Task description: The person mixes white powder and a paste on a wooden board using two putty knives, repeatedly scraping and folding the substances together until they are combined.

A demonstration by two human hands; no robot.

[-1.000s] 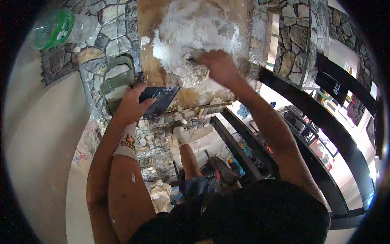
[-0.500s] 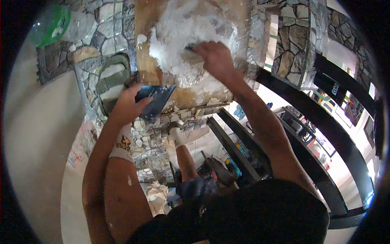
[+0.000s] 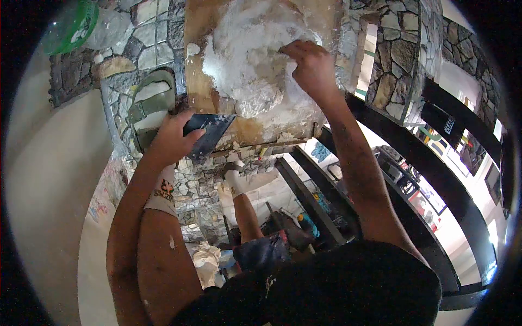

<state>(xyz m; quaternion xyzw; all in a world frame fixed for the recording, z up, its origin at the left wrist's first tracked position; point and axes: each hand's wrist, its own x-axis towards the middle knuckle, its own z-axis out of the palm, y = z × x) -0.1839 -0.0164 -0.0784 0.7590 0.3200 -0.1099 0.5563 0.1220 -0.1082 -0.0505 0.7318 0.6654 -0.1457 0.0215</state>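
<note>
A wooden board (image 3: 197, 81) carries a big heap of white paste (image 3: 244, 60). My right hand (image 3: 312, 68) sits at the heap's upper right edge, fingers curled on a small tool whose tip digs into the paste; the tool is mostly hidden. My left hand (image 3: 171, 136) grips a dark flat trowel (image 3: 212, 133) at the board's lower left corner, blade pointing right and resting against the board edge. A white wristband is on my left wrist.
Stone mosaic cladding (image 3: 141, 32) surrounds the board. A green sandal (image 3: 152, 103) lies left of it and a green plastic bottle (image 3: 70, 24) at top left. Below, another person's white-gloved hand (image 3: 239, 182) reaches up beside black steel beams (image 3: 310, 201).
My right hand has moved up and to the right, from the middle of the paste heap to its upper right edge. My left hand with the trowel has stayed almost still.
</note>
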